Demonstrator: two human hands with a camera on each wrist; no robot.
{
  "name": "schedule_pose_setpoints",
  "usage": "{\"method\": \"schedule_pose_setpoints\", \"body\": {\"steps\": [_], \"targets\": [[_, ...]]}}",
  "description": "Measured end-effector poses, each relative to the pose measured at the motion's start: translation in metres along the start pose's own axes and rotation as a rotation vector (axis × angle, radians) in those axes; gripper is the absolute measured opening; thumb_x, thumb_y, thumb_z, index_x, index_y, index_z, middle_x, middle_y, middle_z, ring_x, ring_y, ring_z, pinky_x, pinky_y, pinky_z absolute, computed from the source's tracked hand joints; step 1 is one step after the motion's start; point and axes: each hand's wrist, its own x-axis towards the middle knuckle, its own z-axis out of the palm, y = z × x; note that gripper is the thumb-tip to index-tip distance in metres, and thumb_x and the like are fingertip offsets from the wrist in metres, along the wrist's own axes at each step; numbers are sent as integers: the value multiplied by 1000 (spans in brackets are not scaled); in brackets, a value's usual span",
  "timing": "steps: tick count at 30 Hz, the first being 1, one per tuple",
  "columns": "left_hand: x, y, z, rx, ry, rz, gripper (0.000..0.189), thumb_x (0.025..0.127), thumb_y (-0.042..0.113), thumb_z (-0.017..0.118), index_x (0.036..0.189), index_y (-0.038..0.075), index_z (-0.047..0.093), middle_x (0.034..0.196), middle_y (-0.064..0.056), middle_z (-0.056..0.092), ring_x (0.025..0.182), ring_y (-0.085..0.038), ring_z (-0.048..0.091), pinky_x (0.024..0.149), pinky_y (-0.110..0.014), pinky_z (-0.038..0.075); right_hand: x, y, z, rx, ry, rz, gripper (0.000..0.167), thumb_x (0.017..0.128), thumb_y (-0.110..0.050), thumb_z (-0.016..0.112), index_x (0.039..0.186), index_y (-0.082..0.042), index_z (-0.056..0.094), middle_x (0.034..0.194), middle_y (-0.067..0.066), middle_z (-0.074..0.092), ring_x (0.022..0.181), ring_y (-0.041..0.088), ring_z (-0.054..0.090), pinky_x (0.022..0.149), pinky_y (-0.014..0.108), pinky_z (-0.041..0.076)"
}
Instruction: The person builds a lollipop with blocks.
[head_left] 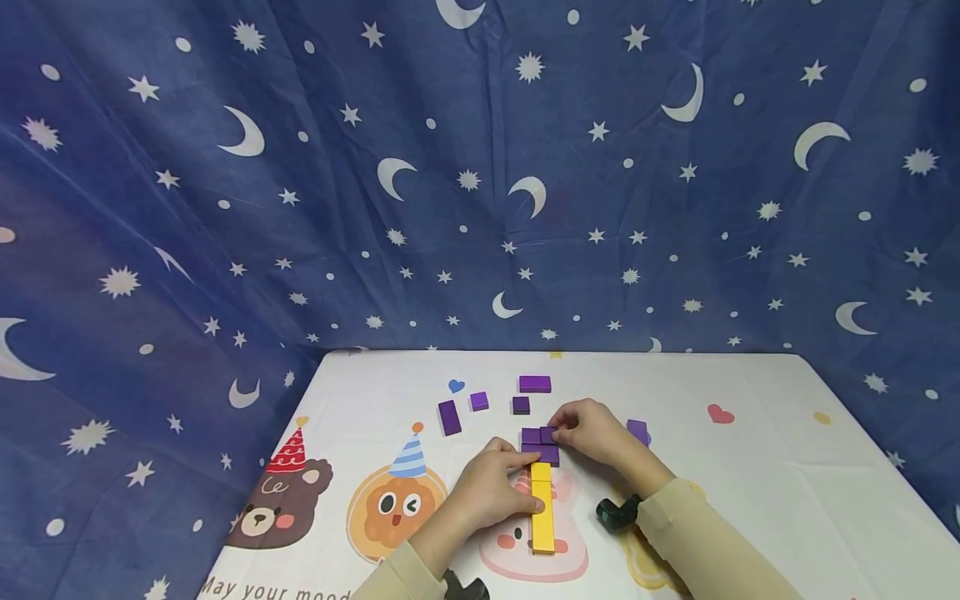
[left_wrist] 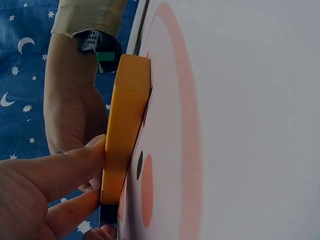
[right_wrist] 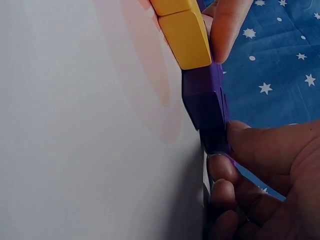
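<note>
A small dark purple block (head_left: 547, 434) sits at the far end of a flat arrangement on the counter (head_left: 750, 483), pinched between the thumb and fingers of the right hand (head_left: 596, 429). Just beside it on the left is another small purple block (head_left: 530, 436), and touching the pair on the near side is a wide purple block (head_left: 537, 452). A short yellow block (head_left: 540, 472) meets that one, with a long yellow block (head_left: 543, 533) end to end below it. The left hand (head_left: 487, 487) has its fingers extended, not wrapped round anything: the index finger touches the wide purple block and the thumb rests on the long yellow one. Loose purple blocks (head_left: 535, 384) lie farther back and to the left, and a lone purple piece (head_left: 637, 431) shows just beyond the right wrist. The counter's white cloth carries cartoon animals, and a blue curtain (head_left: 450, 200) with moons and stars hangs behind.
</note>
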Motion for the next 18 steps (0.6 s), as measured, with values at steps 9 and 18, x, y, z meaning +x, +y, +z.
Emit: {"method": "schedule_pose_setpoints", "body": {"steps": [9,18], "targets": [[0,-2,2,4,-3,-6,73,70,36,100,138,32,75,108,10,54,94,-11,52,85,-28,47,-1,-1,0,-3,-8,2,6,93,-12,82,97,-16,82,84,-6,71,82,14,60,84,35,52],[2,-2,1,13,0,6,72,70,38,100,138,34,75,110,9,56,94,-9,53,87,-28,48,0,1,0,-14,-6,8,7,93,-13,82,98,-17,82,86,-6,73,83,15,61,85,37,53]]}}
